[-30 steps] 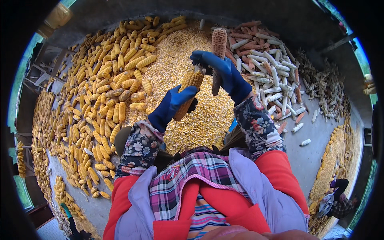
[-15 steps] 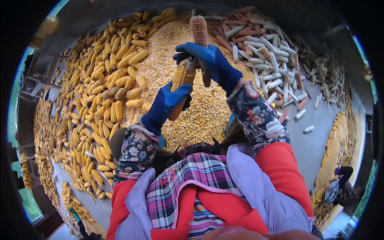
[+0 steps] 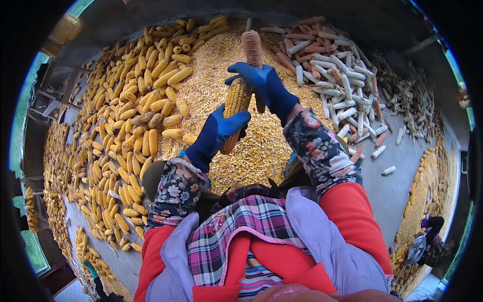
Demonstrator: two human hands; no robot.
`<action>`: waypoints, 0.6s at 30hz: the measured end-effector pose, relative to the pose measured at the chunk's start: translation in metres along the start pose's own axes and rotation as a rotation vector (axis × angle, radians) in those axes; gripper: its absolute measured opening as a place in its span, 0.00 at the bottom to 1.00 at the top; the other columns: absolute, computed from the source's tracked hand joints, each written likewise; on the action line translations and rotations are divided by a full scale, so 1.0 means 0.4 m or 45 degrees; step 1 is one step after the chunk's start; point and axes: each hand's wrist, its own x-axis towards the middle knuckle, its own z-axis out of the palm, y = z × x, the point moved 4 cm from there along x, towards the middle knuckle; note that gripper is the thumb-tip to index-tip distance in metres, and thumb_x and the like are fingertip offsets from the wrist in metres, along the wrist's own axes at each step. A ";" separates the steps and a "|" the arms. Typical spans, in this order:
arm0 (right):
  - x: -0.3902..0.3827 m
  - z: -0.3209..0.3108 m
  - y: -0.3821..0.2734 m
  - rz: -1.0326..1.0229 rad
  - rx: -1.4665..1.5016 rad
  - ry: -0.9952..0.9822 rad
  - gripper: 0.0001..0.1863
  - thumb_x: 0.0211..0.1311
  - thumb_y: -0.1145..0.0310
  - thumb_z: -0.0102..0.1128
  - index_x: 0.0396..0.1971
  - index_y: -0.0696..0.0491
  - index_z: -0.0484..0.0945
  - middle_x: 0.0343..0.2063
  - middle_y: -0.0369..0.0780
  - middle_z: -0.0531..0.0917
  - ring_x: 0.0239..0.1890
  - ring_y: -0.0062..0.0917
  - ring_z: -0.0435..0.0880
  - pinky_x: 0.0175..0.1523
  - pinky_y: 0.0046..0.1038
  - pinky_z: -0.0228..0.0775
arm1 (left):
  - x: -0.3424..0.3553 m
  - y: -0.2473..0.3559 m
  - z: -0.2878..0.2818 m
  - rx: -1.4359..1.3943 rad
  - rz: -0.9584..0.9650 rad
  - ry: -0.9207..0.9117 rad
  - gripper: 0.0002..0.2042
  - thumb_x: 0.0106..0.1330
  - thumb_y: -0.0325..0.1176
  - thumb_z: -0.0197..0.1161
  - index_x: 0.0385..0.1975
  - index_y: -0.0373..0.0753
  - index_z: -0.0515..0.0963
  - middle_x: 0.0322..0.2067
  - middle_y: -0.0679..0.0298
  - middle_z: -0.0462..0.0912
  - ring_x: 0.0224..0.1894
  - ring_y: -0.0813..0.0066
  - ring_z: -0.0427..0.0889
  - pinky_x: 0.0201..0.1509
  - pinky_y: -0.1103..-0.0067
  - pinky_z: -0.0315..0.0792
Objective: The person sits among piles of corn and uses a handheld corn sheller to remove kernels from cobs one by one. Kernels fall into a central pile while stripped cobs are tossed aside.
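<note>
My left hand (image 3: pixel 221 132), in a blue glove, is closed round the lower part of an ear of corn (image 3: pixel 234 106) covered in yellow kernels. Gripped in my right hand (image 3: pixel 269 89), also blue-gloved, is a bare reddish corncob (image 3: pixel 252 49). One end of the cob sticks up past the fingers and the other shows below the palm. The right fingers lie over the ear's upper end, hiding where cob and ear meet. Both hands are above a heap of loose yellow kernels (image 3: pixel 261 161).
A large pile of unshelled ears (image 3: pixel 121 110) spreads along the left. At the far right lie stripped white and reddish cobs (image 3: pixel 347 75), with dry husks (image 3: pixel 410 105) beyond. Another person (image 3: pixel 432 241) is at the right edge beside more kernels; a dark sleeve (image 3: pixel 98 282) shows lower left.
My right hand has come down a little with the bare cob, and its fingers cover more of the ear's top. My left hand keeps its hold on the ear.
</note>
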 end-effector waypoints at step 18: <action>0.022 0.039 0.063 -0.235 -0.018 0.174 0.16 0.67 0.63 0.68 0.45 0.60 0.83 0.35 0.41 0.88 0.36 0.25 0.87 0.44 0.28 0.79 | -0.047 0.031 0.001 -0.289 -0.058 -0.155 0.21 0.72 0.50 0.64 0.50 0.36 0.77 0.36 0.66 0.83 0.37 0.76 0.83 0.43 0.78 0.77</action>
